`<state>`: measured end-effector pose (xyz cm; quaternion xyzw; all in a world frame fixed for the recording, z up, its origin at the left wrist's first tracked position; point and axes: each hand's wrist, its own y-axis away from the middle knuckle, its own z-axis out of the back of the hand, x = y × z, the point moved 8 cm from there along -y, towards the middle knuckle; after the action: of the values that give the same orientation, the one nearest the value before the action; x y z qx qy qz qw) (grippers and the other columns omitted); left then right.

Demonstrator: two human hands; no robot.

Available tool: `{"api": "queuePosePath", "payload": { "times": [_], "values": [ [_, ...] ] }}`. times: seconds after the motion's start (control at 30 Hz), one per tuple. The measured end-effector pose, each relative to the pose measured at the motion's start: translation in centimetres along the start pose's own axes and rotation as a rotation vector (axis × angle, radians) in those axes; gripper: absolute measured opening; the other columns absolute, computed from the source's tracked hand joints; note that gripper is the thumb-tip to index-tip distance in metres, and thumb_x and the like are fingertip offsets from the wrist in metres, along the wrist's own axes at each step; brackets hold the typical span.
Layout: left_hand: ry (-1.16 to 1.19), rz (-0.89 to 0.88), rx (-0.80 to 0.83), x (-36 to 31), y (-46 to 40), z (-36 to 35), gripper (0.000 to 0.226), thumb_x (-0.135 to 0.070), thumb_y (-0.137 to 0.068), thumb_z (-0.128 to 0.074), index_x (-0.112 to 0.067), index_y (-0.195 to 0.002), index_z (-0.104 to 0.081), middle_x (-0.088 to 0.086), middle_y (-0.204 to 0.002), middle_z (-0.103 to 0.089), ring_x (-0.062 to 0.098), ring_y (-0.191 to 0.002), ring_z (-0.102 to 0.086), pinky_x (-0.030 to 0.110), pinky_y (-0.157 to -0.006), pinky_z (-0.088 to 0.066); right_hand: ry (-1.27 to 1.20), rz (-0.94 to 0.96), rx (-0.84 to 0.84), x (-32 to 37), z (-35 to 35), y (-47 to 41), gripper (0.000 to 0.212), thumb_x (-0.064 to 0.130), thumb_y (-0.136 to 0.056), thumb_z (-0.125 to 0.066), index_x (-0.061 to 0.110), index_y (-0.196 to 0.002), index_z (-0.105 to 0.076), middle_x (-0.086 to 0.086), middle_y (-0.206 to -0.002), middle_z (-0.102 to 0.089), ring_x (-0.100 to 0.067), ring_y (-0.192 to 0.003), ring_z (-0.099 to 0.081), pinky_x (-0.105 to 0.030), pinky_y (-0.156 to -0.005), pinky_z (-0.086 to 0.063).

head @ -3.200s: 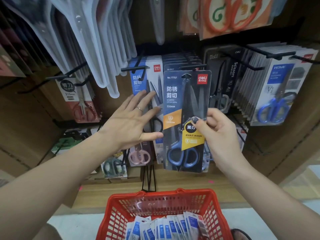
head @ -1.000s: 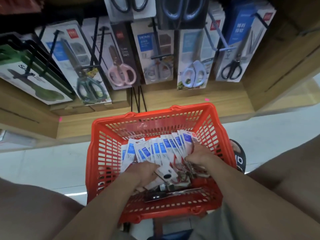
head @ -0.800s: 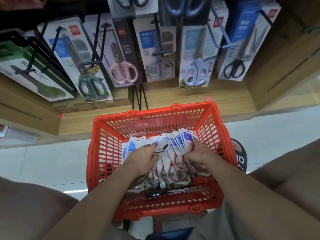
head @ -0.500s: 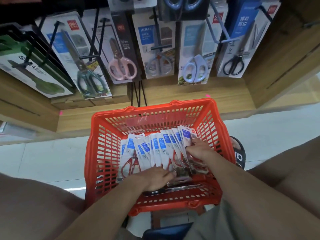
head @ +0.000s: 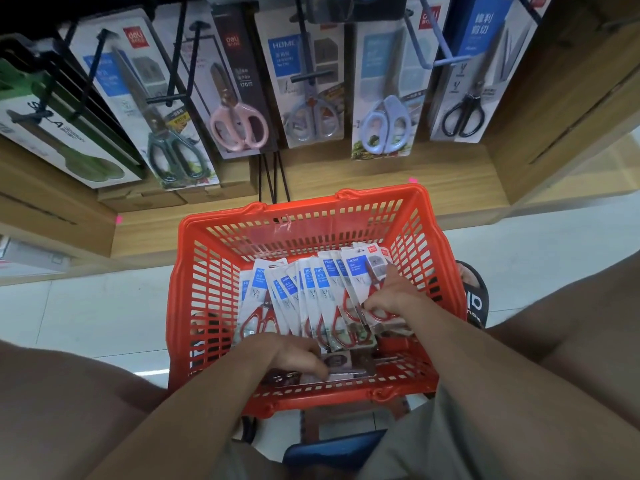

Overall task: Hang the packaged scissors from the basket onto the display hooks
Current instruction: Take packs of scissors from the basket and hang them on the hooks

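Note:
A red plastic basket point(head: 207, 271) stands on the floor between my knees. In it lies a fanned row of several white-and-blue scissors packs point(head: 311, 289) with red handles. My right hand point(head: 391, 299) rests on the rightmost packs, fingers curled around their lower part. My left hand point(head: 291, 355) reaches low at the basket's near side, fingers on a flat dark pack point(head: 346, 362) lying on the bottom. Whether it grips that pack is unclear. Above hang display hooks point(head: 446, 60) with packaged scissors.
The lower display row holds packs with green point(head: 173, 157), pink point(head: 239, 126), grey point(head: 311, 119), pale blue point(head: 384, 126) and black point(head: 464, 116) scissors. A wooden shelf base point(head: 381, 174) runs behind the basket. A black sandal point(head: 474, 296) shows at the right. White floor lies to the left.
I have turned from the upper hooks down to the basket. Both hands went in; the left hand moved from the fanned packs toward the basket's near bottom. The right stayed on the rightmost packs.

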<state>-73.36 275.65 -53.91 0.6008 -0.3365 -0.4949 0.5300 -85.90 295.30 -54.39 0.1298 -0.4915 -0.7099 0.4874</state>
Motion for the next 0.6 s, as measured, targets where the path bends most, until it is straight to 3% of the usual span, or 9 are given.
{"api": "queuePosePath", "payload": {
  "times": [0.07,0.17,0.3,0.37,0.47,0.53,0.6],
  "values": [
    [0.009,0.007,-0.048,0.4,-0.2,0.4,0.091,-0.060,-0.087,-0.070,-0.028,-0.163,-0.032,0.002,-0.171,-0.030,0.029,-0.156,-0.030,0.050,-0.123,-0.028,0.016,-0.031,-0.024,-0.1,0.3,-0.1,0.111,0.020,-0.079,-0.086,0.012,-0.162,-0.012,-0.017,-0.145,-0.052,-0.036,-0.134,-0.053,-0.046,-0.110,-0.049],
    [0.018,-0.006,-0.133,0.8,-0.1,1.3,0.098,-0.069,-0.079,-0.075,-0.022,-0.158,-0.041,0.004,-0.163,-0.045,0.029,-0.146,-0.045,0.047,-0.119,-0.037,0.033,-0.054,-0.047,-0.1,0.6,0.0,0.110,0.028,-0.076,-0.089,0.005,-0.158,-0.020,-0.018,-0.152,-0.043,-0.035,-0.141,-0.046,-0.044,-0.113,-0.047],
    [0.009,-0.002,-0.185,1.0,0.1,2.4,0.089,-0.079,-0.071,-0.078,-0.016,-0.131,-0.062,0.001,-0.127,-0.067,0.019,-0.111,-0.063,0.032,-0.085,-0.050,0.062,-0.057,-0.061,0.1,0.5,0.2,0.099,0.037,-0.076,-0.089,0.002,-0.149,-0.032,-0.017,-0.146,-0.049,-0.034,-0.137,-0.050,-0.044,-0.110,-0.049],
    [0.002,-0.005,-0.176,1.1,0.2,2.8,0.082,-0.081,-0.067,-0.078,-0.018,-0.118,-0.068,-0.003,-0.112,-0.070,0.016,-0.101,-0.065,0.032,-0.082,-0.052,0.067,-0.055,-0.061,0.1,0.6,0.3,0.095,0.038,-0.075,-0.088,0.002,-0.146,-0.037,-0.017,-0.143,-0.052,-0.033,-0.133,-0.053,-0.043,-0.107,-0.052],
    [0.161,-0.066,-0.235,1.6,0.8,4.4,0.051,-0.063,-0.072,-0.087,-0.030,-0.106,-0.071,-0.011,-0.111,-0.072,0.015,-0.108,-0.067,0.032,-0.093,-0.054,0.049,-0.039,-0.064,0.1,0.7,0.2,0.071,0.033,-0.075,-0.086,0.003,-0.130,-0.055,-0.015,-0.127,-0.065,-0.030,-0.117,-0.065,-0.041,-0.098,-0.058],
    [0.268,-0.123,-0.274,2.0,1.6,5.9,0.037,-0.047,-0.083,-0.087,-0.030,-0.112,-0.072,-0.014,-0.117,-0.072,0.015,-0.115,-0.065,0.025,-0.087,-0.051,0.049,-0.024,-0.053,0.2,0.7,0.1,0.049,0.032,-0.077,-0.085,0.005,-0.114,-0.066,-0.011,-0.114,-0.071,-0.025,-0.104,-0.070,-0.037,-0.090,-0.061],
    [0.337,-0.160,-0.329,2.6,2.2,7.3,0.036,-0.039,-0.093,-0.080,-0.026,-0.125,-0.070,-0.010,-0.125,-0.071,0.014,-0.116,-0.065,0.024,-0.088,-0.049,0.055,-0.014,-0.035,0.2,0.6,0.1,0.041,0.034,-0.080,-0.084,0.007,-0.107,-0.069,-0.010,-0.110,-0.073,-0.023,-0.100,-0.071,-0.035,-0.088,-0.060]
  ]
}}
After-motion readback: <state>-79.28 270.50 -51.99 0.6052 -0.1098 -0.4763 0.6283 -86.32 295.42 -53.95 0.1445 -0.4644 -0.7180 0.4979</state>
